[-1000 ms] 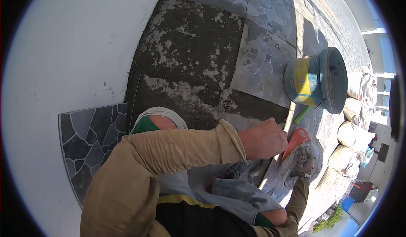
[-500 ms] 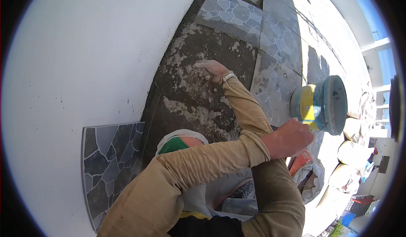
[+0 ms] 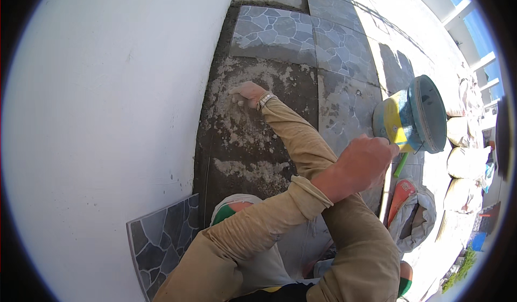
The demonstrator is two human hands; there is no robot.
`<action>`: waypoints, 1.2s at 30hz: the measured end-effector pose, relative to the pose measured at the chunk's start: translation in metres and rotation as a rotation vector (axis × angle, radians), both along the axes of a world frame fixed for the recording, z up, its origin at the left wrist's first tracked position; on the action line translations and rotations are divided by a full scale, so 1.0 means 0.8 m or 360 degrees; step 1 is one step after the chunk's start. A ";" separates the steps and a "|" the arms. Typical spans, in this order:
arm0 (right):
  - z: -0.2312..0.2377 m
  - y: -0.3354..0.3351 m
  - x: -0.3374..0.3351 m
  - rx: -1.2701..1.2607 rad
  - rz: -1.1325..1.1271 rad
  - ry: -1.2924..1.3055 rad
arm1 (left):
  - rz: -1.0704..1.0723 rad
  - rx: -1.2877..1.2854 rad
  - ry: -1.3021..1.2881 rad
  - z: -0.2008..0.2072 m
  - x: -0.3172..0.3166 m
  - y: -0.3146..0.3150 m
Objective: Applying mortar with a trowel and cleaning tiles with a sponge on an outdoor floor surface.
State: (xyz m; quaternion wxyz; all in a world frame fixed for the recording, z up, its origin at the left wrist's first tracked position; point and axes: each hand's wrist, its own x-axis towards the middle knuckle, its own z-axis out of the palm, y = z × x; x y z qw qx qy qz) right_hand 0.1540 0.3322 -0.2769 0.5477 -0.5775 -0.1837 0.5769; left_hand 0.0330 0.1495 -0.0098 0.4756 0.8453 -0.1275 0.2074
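My right hand [image 3: 249, 95], with a watch on its wrist, is over the dark bed of mortar [image 3: 253, 140] beside the white wall. Its dusty fingers curl downward; whatever lies inside them is hidden. Pale crumbly mix [image 3: 250, 170] is scattered across the bed below. Crossing above my right forearm, my left arm reaches to the right. My left hand [image 3: 358, 164] is closed in a fist near a blue bucket [image 3: 390, 116] with a yellow label. What the fist grips cannot be made out. A green stick-like piece [image 3: 400, 165] shows just beyond its fingers.
Stone-patterned tiles [image 3: 274, 25] are laid beyond and to the right of the bed. A loose tile [image 3: 161, 237] leans by the white wall [image 3: 107, 113]. A crumpled open sack [image 3: 417, 221] lies below the bucket, and several filled sacks [image 3: 467, 162] line the right side.
The view has shifted, so the bed and tiles sit differently in the picture. My right hand's fingers have curled in; earlier they were more spread, with crumbly mix around them.
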 end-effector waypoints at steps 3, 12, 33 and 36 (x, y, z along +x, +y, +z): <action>0.010 -0.004 0.012 0.0209 -0.0535 0.0182 | 0.0065 -0.0030 -0.0009 -0.010 0.002 0.018; 0.010 -0.084 0.035 0.0168 -0.1110 0.0454 | 0.0096 -0.0052 0.0106 -0.024 0.006 0.022; 0.025 -0.125 0.063 0.0130 -0.0666 0.0348 | -0.0061 0.0060 0.0216 -0.036 0.003 -0.012; 0.014 -0.150 0.120 0.0214 -0.0948 0.0346 | -0.0074 0.0031 0.0145 -0.023 0.004 -0.031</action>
